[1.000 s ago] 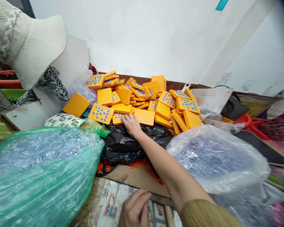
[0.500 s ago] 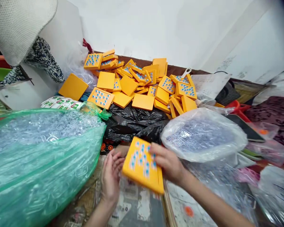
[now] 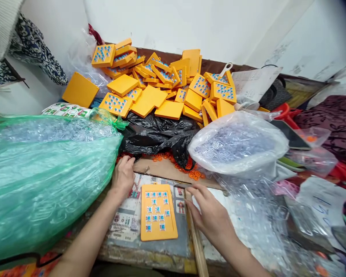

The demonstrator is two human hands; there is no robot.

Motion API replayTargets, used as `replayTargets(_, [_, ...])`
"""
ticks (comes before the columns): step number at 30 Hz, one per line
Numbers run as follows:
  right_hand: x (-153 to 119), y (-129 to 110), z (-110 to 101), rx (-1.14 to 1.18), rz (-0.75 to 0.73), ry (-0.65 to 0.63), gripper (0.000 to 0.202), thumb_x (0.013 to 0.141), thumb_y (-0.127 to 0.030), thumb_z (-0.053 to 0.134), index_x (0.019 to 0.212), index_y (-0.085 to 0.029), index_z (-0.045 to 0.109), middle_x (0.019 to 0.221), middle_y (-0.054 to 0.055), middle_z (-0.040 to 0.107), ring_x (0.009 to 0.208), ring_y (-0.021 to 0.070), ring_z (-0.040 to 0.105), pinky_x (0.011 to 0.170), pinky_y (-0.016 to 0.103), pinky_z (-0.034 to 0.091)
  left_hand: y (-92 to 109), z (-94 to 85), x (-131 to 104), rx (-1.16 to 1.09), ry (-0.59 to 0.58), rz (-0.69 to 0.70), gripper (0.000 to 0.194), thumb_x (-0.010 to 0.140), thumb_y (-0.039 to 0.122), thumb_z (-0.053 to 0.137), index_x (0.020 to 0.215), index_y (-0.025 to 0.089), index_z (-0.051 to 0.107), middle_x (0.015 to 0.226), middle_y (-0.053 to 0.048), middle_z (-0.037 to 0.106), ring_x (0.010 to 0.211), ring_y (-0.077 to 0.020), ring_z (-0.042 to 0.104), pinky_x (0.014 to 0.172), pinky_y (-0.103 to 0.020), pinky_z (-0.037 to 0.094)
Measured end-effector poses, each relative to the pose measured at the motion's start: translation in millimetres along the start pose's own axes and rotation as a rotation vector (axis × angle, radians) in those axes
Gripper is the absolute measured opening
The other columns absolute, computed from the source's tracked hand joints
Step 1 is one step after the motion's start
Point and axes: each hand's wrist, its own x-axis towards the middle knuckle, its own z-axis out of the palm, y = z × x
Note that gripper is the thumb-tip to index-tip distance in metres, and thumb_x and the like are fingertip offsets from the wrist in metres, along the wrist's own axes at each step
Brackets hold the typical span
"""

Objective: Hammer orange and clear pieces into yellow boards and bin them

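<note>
A flat yellow-orange panel (image 3: 158, 231) lies face up on the printed sheet covering the bench, with small blue-and-white squares set in rows on it. My left hand (image 3: 123, 175) reaches to the left end of a strip of small orange rings, by the green bag. Its fingers are bent together and the tips are hidden, so what they hold is unclear. To the right of the panel, apart from it, my right hand (image 3: 209, 207) hovers at a wooden strip (image 3: 197, 246) with fingers spread and nothing in them.
Many similar panels are heaped at the back against the wall, behind a black plastic bag (image 3: 158, 134). Clear plastic pieces fill a green bag (image 3: 60, 173) at left and a white bag (image 3: 239, 142) at right. Orange rings (image 3: 194, 175) lie along a cardboard strip (image 3: 161, 168).
The panel has left my right hand and now lies on the bench. My left hand has moved forward to the orange rings. The view has tilted down a little.
</note>
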Motion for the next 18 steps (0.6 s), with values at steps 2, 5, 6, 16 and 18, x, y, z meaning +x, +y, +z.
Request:
replayTargets(2, [-23, -7, -3, -0.003, 0.253, -0.053, 0.035, 0.094, -0.040, 0.047, 0.117, -0.015, 0.054, 0.093, 0.012, 0.068, 0.062, 0.0236, 0.070, 0.041, 0.033, 0.054, 6, -5.8, -6, -0.035, -0.001, 0.042, 0.029, 0.087, 0.012, 0.043, 0.103, 0.013, 0.067, 0.100, -0.012, 0.067, 0.092, -0.0224, 0.064, 0.086, -0.036, 0.054])
replayTargets(5, [-52, -19, 5, 0.106, 0.555, -0.173, 0.054, 0.086, -0.054, 0.053, 0.126, -0.019, 0.051, 0.093, 0.007, 0.069, 0.058, 0.0207, 0.068, 0.040, 0.030, 0.053, 20, -20.3, -24, -0.155, -0.060, 0.120, 0.027, 0.090, 0.019, 0.048, 0.108, 0.011, 0.066, 0.104, -0.014, 0.069, 0.097, -0.0224, 0.065, 0.089, -0.034, 0.053])
replayTargets(6, [-59, -21, 10, 0.151, 0.625, -0.197, 0.055, 0.085, -0.053, 0.054, 0.127, -0.019, 0.052, 0.092, 0.007, 0.069, 0.059, 0.0201, 0.068, 0.042, 0.030, 0.054, 23, -25.2, -32, -0.204, -0.099, 0.118, 0.025, 0.089, 0.020, 0.050, 0.106, 0.012, 0.067, 0.101, -0.013, 0.071, 0.094, -0.0220, 0.067, 0.086, -0.033, 0.054])
replayTargets(16, [-67, -30, 21, 0.648, 0.825, -0.014, 0.045, 0.087, -0.039, 0.056, 0.128, -0.021, 0.055, 0.104, 0.008, 0.070, 0.085, 0.0219, 0.071, 0.068, 0.031, 0.060, 10, -31.8, -73, -0.310, -0.270, 0.023, 0.022, 0.089, 0.017, 0.050, 0.098, 0.015, 0.070, 0.092, -0.009, 0.067, 0.085, -0.0183, 0.066, 0.076, -0.028, 0.056])
replayTargets(18, [-67, -36, 14, 0.508, 0.706, 0.005, 0.044, 0.089, -0.037, 0.054, 0.131, -0.024, 0.054, 0.108, 0.009, 0.068, 0.092, 0.0228, 0.069, 0.075, 0.033, 0.059, 12, -33.2, -74, -0.323, -0.262, 0.026, 0.025, 0.089, 0.014, 0.048, 0.104, 0.016, 0.068, 0.097, -0.010, 0.068, 0.089, -0.0192, 0.066, 0.079, -0.031, 0.055])
